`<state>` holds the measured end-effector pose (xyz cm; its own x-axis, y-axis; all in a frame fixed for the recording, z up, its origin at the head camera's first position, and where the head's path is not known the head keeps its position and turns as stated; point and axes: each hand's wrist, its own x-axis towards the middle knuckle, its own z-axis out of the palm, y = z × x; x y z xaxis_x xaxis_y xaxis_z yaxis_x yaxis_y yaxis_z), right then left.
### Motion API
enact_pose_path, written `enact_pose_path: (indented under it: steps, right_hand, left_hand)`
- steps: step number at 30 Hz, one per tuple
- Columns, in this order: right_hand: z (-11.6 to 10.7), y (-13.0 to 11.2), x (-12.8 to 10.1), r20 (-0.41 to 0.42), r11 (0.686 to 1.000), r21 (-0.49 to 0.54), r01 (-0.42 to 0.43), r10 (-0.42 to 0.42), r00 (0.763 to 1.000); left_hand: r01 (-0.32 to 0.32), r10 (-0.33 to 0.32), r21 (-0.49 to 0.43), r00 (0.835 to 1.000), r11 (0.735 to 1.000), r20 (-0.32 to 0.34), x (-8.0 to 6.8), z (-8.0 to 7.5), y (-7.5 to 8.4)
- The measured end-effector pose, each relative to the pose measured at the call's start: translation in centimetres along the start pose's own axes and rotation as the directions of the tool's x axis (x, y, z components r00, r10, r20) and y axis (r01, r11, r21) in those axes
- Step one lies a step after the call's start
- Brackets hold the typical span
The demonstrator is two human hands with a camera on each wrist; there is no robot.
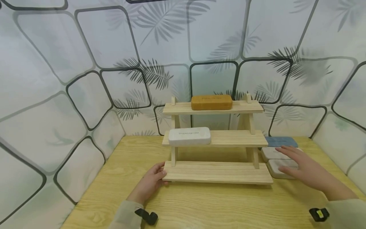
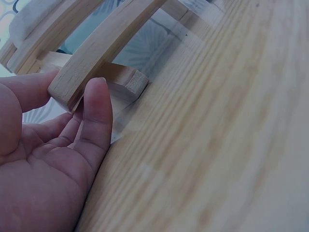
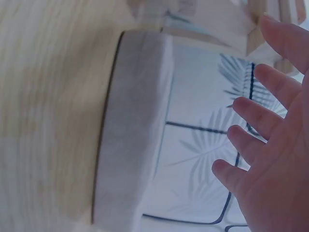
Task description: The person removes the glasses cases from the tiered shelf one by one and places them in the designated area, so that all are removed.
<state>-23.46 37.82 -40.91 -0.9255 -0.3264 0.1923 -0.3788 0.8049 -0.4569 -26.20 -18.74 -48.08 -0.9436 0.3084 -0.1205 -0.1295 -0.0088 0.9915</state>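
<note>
My left hand (image 1: 150,183) pinches the left end of the bottom board of the wooden rack (image 1: 217,171), thumb and fingertip (image 2: 99,104) curled against its edge. My right hand (image 1: 303,167) hovers with a wide, empty grip over the nearest grey case (image 1: 281,168), which lies on the tabletop (image 1: 200,206) at three o'clock from the rack, touching a second pale case (image 1: 271,153) behind it; a blue case (image 1: 281,141) sits further back. A white case (image 1: 189,136) rests on the middle shelf, a brown case (image 1: 211,102) on the top. The grey case looks light, rigid and fabric-covered, not slippery; I judge its long sides the best hold.
</note>
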Motion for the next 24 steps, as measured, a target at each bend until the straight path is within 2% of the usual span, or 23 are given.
enact_pose_path:
  steps: [8,17,24]
  right_hand:
    - [-0.2,-2.1,0.7,-0.015,0.999,0.019,0.026,-0.025,1.000]
    - [-0.1,-5.1,1.4,-0.065,0.992,-0.002,0.130,-0.130,0.989]
    - [-0.1,-7.3,2.0,-0.061,0.991,-0.008,0.136,-0.136,0.989]
  left_hand:
    - [-0.013,0.013,0.011,1.000,1.000,0.002,0.0,0.0,-0.1]
    - [-0.010,0.010,0.013,1.000,1.000,-0.007,0.0,0.0,-0.2]
    - [-0.013,0.013,0.014,1.000,1.000,-0.008,0.1,-0.1,-0.3]
